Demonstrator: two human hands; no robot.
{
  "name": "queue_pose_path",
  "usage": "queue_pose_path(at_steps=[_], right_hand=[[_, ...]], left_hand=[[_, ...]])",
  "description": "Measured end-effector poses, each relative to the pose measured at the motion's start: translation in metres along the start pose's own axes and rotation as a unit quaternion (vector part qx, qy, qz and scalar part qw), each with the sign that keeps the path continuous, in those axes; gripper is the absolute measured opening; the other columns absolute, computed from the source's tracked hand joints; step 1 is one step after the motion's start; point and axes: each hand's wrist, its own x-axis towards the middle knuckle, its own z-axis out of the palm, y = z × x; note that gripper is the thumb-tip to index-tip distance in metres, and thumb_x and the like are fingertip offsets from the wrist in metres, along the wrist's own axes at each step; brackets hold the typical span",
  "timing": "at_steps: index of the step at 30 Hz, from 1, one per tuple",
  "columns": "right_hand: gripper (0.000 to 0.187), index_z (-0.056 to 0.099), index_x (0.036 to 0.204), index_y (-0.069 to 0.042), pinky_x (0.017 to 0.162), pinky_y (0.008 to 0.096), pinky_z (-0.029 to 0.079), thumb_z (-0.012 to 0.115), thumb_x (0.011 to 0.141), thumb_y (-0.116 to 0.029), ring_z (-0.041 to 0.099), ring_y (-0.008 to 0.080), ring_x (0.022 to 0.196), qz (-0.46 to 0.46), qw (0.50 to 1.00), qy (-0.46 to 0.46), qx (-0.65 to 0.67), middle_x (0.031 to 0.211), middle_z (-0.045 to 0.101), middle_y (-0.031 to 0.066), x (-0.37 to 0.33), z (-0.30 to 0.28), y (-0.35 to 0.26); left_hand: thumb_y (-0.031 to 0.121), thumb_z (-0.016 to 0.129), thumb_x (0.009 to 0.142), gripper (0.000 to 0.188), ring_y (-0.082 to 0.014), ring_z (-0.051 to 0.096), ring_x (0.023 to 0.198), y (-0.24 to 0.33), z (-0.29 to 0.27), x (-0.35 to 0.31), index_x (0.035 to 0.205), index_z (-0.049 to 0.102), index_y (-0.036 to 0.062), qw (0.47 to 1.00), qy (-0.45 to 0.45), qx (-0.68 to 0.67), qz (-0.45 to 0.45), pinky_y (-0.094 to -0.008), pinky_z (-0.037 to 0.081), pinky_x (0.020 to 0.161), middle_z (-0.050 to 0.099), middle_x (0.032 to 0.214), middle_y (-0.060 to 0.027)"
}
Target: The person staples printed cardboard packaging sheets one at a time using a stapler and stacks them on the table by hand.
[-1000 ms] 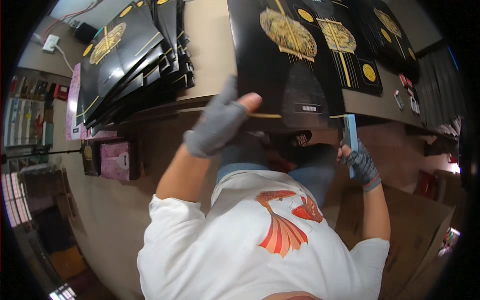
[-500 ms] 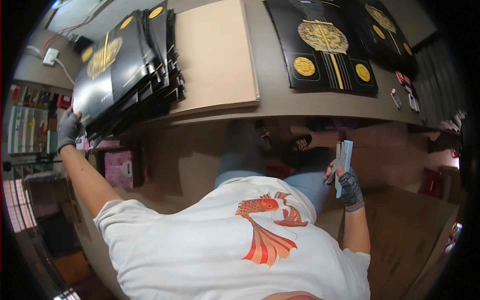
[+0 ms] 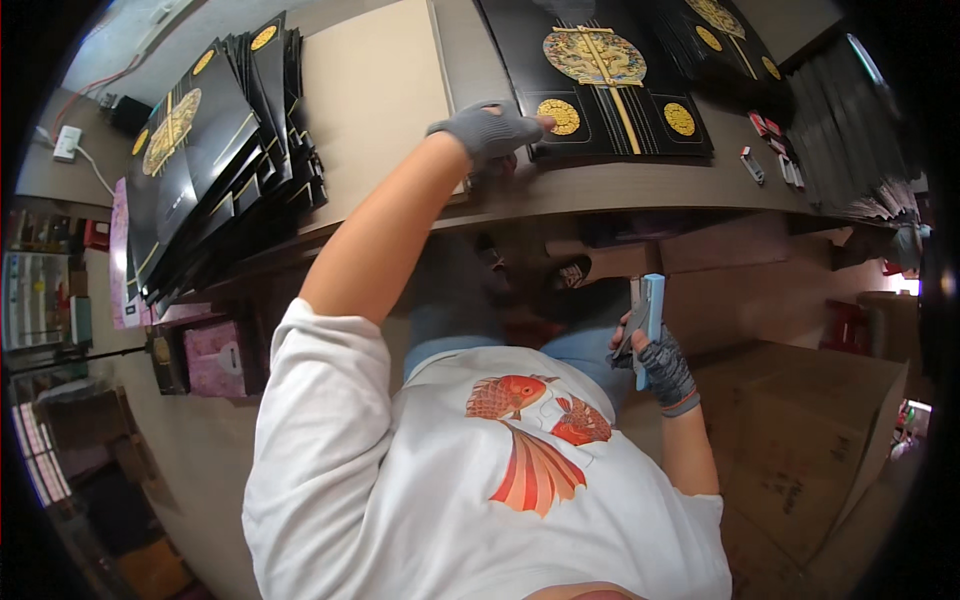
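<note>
Gloved in grey with bare fingertips, my left hand (image 3: 488, 132) reaches over the table's front edge. Its index finger is stretched out over the lower left gold circle of a flat black printed bag or folder (image 3: 578, 135); the other fingers are blurred below. A large round coloured emblem and gold strip decorate that piece. Low by my right leg, my right hand (image 3: 662, 368), in a dark patterned fingerless glove, grips a light blue and grey plier stapler (image 3: 650, 305). At the left lies a fanned pile of similar black pieces (image 3: 195, 150).
A cream board (image 3: 375, 85) lies between the left pile and the black piece. More black pieces (image 3: 735, 70) are stacked behind to the right, near small red and white boxes (image 3: 765, 130). A large cardboard carton (image 3: 800, 440) stands on the floor at my right.
My left hand has left the left pile and swung right across the board to the black piece. The stapler stays in my right hand. The whole view has shifted slightly.
</note>
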Motion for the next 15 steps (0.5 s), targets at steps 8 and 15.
queue_pose_path(at_steps=[8,15], right_hand=[[0.04,0.05,0.115,-0.004,0.078,0.0281,0.048,0.065,0.09,-0.032,0.058,0.0137,0.087,-0.027,0.999,0.03,0.007,0.092,0.061,0.0044,-0.013,-0.007,0.003],[0.048,0.05,0.119,-0.002,0.081,0.0309,0.048,0.067,0.085,-0.03,0.058,0.0169,0.094,0.005,0.994,-0.022,-0.104,0.098,0.061,0.007,-0.003,0.003,-0.047]], left_hand=[[0.044,0.07,0.079,0.043,-0.0144,0.064,0.067,0.012,0.0,0.018,0.095,0.068,0.0035,1.0,-0.017,0.013,0.02,-0.0256,0.05,0.06,0.068,0.08,-0.0092],[0.029,0.066,0.087,0.039,-0.0164,0.066,0.082,-0.009,0.076,-0.047,0.117,0.057,0.0056,0.87,-0.191,-0.45,0.061,-0.0266,0.055,0.063,0.066,0.101,-0.0054]])
